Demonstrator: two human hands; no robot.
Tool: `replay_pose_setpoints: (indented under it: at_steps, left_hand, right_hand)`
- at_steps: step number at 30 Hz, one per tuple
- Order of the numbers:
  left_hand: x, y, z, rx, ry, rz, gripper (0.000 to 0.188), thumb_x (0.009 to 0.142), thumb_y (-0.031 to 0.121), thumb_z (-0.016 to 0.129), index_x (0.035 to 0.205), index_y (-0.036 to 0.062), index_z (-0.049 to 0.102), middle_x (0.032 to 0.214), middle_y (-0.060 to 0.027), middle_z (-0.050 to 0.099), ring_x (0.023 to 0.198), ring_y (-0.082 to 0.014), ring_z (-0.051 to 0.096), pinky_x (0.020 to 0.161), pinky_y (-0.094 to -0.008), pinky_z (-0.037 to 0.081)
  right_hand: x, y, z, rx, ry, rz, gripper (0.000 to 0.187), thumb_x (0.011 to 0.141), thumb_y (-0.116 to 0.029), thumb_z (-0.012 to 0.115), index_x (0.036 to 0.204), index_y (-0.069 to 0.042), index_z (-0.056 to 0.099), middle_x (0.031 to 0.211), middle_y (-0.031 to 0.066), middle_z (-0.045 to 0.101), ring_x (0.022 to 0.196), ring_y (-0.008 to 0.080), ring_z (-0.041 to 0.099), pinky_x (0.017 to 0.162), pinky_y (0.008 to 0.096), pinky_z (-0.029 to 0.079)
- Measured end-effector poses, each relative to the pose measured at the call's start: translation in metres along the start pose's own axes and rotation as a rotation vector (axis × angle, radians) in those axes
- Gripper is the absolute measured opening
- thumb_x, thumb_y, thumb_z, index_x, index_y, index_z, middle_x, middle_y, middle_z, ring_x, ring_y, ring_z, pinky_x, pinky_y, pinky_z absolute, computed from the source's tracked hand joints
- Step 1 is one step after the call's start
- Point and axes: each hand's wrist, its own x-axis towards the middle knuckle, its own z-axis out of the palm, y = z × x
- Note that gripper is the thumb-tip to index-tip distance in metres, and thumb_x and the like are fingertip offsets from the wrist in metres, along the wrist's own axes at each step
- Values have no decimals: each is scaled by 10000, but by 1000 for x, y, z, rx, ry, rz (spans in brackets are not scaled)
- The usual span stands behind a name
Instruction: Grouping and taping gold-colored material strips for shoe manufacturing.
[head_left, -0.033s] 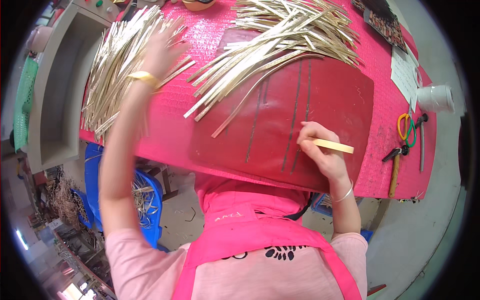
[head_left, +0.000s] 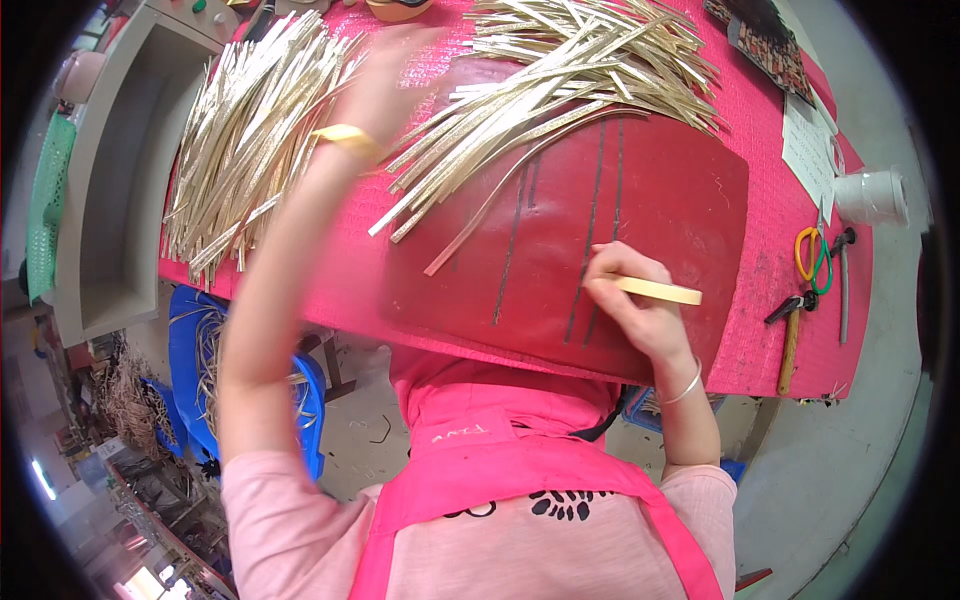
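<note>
My left hand (head_left: 385, 85), smeared by motion, is over the far part of the table, in the gap between two heaps of strips; its fingers cannot be made out. A yellow band (head_left: 348, 138) circles that wrist. Pale gold flat strips form a left heap (head_left: 262, 140) and a right heap (head_left: 560, 70); one thin strip (head_left: 480, 215) curves away from the right one. Resting over the dark red mat (head_left: 680, 190), my right hand (head_left: 638, 305) is closed round a flat cream stick (head_left: 662, 290), whose end juts out to the right. Dark lines run along the mat.
On the pink-covered table (head_left: 775, 340), to the right, lie scissors (head_left: 815, 262) with yellow and green handles, a wooden-handled hammer (head_left: 789, 345) and a white spool (head_left: 872, 197). A grey open box (head_left: 100, 180) stands left. Blue bins (head_left: 310, 400) sit below the table edge.
My left hand has swung rightward, away from the left heap toward the right one. My right hand has shifted slightly left with the cream stick still in it.
</note>
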Motion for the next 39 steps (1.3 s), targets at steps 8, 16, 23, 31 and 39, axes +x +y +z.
replay_pose_setpoints:
  at_steps: [8,16,23,31,39]
  left_hand:
    - [51,59,93,260,171,84,185,673,248,614,671,64,614,688,-65,566,801,-224,536,678,-340,428]
    - [30,124,-15,-679,-515,-404,173,768,150,570,786,-22,564,601,-42,567,498,-46,479,441,-197,369]
    - [-26,152,-15,-1049,-661,-637,144,774,115,577,835,-13,551,693,-26,578,594,-62,542,526,-177,434]
    - [-19,139,14,-1032,-528,-614,231,786,163,569,904,-35,579,711,-38,585,609,-61,535,529,-179,431]
    - [-3,133,23,-542,-246,-268,184,751,95,583,870,-44,605,710,-42,611,625,-55,538,552,-190,439]
  right_hand:
    - [-24,9,-14,-270,110,-87,70,715,-48,588,683,-20,533,616,54,530,595,148,509,521,256,394]
    - [7,-8,-23,296,431,-145,128,777,-61,544,871,-15,469,841,76,537,721,90,501,645,201,407]
    - [30,-29,-4,521,370,-122,214,728,-10,606,845,-46,430,836,105,576,638,47,478,537,142,372]
    - [49,-5,-21,434,523,-96,203,706,8,626,799,-61,460,642,-25,505,457,-13,378,375,125,240]
    - [83,-7,-34,342,576,-273,215,692,8,641,822,-46,479,692,-10,525,515,-1,418,410,124,283]
